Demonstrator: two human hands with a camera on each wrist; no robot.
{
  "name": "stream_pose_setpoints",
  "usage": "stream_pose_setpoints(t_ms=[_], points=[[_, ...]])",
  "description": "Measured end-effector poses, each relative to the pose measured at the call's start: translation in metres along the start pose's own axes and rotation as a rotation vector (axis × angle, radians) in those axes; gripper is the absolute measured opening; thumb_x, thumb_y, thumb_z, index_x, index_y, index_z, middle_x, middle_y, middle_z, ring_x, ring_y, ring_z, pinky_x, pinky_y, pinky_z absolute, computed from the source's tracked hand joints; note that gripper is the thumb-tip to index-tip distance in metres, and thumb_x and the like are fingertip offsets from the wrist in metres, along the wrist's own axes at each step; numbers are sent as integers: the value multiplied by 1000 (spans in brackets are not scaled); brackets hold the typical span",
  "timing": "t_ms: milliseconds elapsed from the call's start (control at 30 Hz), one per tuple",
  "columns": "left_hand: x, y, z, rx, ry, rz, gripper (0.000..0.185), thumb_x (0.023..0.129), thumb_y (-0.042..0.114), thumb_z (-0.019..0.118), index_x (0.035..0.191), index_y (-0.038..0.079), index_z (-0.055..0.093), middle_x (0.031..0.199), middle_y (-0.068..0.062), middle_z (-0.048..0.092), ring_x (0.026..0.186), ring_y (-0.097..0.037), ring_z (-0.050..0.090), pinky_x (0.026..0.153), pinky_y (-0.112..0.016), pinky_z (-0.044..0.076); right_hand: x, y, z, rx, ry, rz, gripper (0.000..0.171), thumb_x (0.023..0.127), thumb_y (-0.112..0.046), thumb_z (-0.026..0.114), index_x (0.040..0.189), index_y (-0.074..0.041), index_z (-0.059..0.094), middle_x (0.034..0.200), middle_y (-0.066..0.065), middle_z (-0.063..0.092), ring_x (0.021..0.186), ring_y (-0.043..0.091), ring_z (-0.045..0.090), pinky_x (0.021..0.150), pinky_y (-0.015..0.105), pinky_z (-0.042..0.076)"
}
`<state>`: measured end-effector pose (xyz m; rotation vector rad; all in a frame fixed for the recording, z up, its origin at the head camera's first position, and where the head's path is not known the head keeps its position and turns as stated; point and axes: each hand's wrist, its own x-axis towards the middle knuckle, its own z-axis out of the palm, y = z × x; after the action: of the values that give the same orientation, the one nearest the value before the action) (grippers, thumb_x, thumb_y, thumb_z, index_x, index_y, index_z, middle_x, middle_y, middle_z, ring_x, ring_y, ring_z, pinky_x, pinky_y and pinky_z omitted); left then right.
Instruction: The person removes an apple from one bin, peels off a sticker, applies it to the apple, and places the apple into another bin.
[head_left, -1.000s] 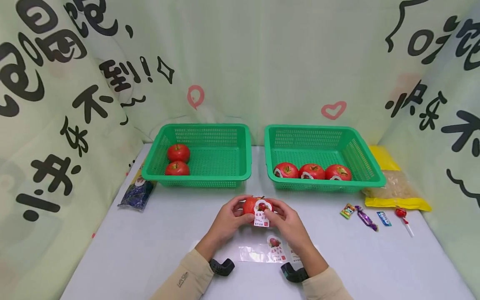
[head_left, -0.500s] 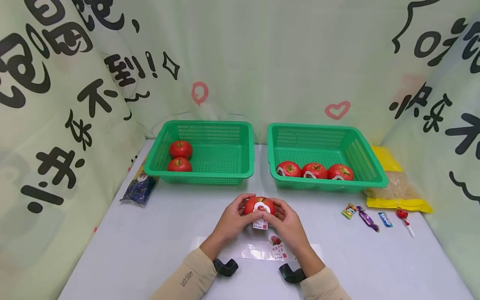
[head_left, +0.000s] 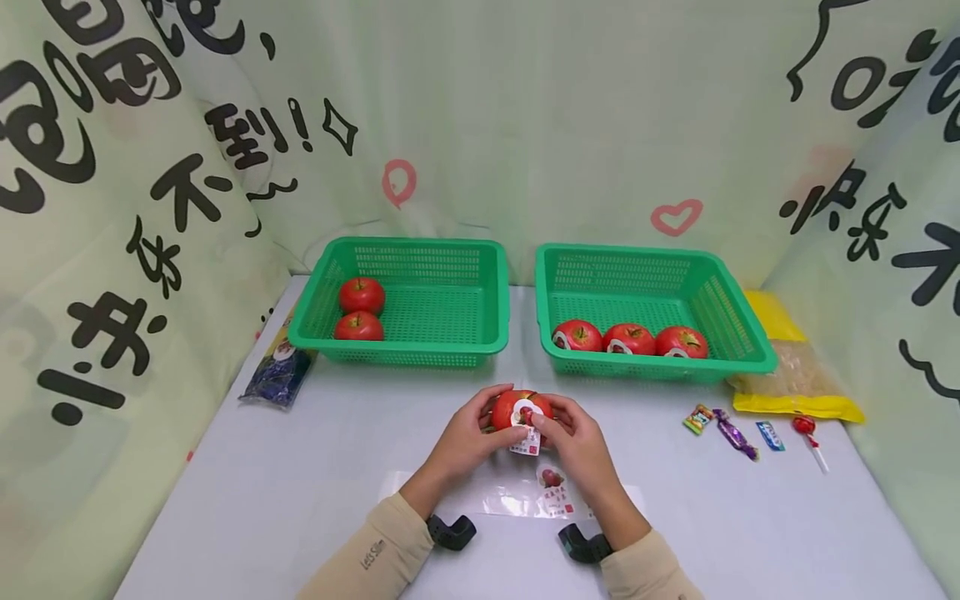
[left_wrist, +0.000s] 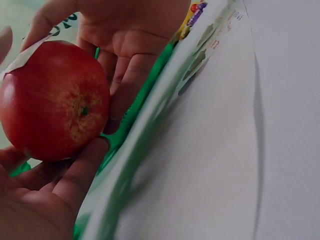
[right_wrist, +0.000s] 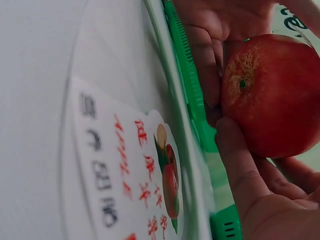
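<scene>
Both hands hold one red apple [head_left: 513, 409] above the white table, in front of the two green baskets. My left hand [head_left: 468, 436] cups its left side, fingers curled around it. My right hand [head_left: 573, 439] grips its right side and its thumb presses a white sticker label [head_left: 525, 428] onto the apple's front. In the left wrist view the apple [left_wrist: 52, 100] lies between both palms. The right wrist view shows the apple [right_wrist: 272, 95] from below, with a printed sticker sheet [right_wrist: 135, 175] on the table.
The left green basket [head_left: 401, 358] holds two apples [head_left: 361, 310]. The right green basket [head_left: 660, 369] holds three labelled apples [head_left: 628, 338]. A transparent sheet with stickers [head_left: 551, 493] lies under my hands. Candies [head_left: 735, 433], a lollipop [head_left: 808, 433], a yellow bag [head_left: 795, 375] and a dark packet [head_left: 277, 377] lie around.
The label has gone from hanging off the apple's right front to lying flat on its front, and my right thumb now presses on it. Both hands stayed in place.
</scene>
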<state>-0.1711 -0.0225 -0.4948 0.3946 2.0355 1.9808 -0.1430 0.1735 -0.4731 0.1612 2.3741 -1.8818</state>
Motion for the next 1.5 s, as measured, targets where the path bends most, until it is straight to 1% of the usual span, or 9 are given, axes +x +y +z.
stream_pose_setpoints(t_ms=[133,233,333,433,600,867,1100,1333,1500], points=[[-1,1,0,18,25,-8,72,94,26,81,155,4,49,143,-15,66,121,-27,70,97,-29,60,1,-2,-1,-10,-8,3,51,103,-34,69,147,-9,58,140,16,66,116,24,64,86,19,58],[-1,2,0,30,53,-12,69,95,28,80,154,5,52,142,-14,67,120,-26,70,98,-30,60,1,-1,-2,-16,-23,-5,53,102,-33,70,148,-9,57,143,16,65,121,26,64,87,19,59],[-1,3,-1,41,62,-12,66,96,29,79,153,5,54,141,-14,67,118,-25,70,99,-31,60,1,0,-2,-26,-30,-10,55,101,-32,72,148,-10,57,144,16,64,123,27,64,88,19,59],[0,2,-2,40,49,-11,65,95,27,80,152,6,55,142,-15,67,119,-25,70,100,-32,60,1,1,-1,-37,-22,-8,54,101,-33,72,148,-10,57,142,16,66,120,25,65,88,18,59],[0,1,-3,10,28,-20,71,92,28,83,154,7,53,145,-14,66,123,-26,70,99,-30,60,1,1,-1,-49,-7,2,54,102,-35,71,148,-9,58,139,16,68,116,24,65,86,18,58],[0,0,-3,21,37,-1,67,95,22,82,153,3,53,145,-19,65,124,-30,70,99,-30,60,1,2,-2,-60,-35,-30,58,100,-31,74,150,-8,56,143,16,66,126,28,65,99,23,57],[-1,-1,-5,13,19,8,73,92,24,85,154,3,53,145,-18,65,123,-29,70,99,-29,60,0,2,-1,-72,-23,-30,60,100,-35,73,151,-7,56,140,16,68,121,26,66,93,23,60],[-1,-2,-4,-7,24,-3,74,91,25,86,154,6,53,144,-17,66,122,-27,71,96,-26,60,0,3,-1,-110,-24,-38,65,98,-34,76,152,-6,55,142,17,67,125,29,66,100,29,59],[1,-3,-5,-10,17,2,76,90,31,86,154,6,54,143,-17,66,121,-26,71,96,-26,60,0,5,-2,-146,-16,-61,64,97,-34,77,151,-6,56,141,15,69,124,30,67,97,24,59]])
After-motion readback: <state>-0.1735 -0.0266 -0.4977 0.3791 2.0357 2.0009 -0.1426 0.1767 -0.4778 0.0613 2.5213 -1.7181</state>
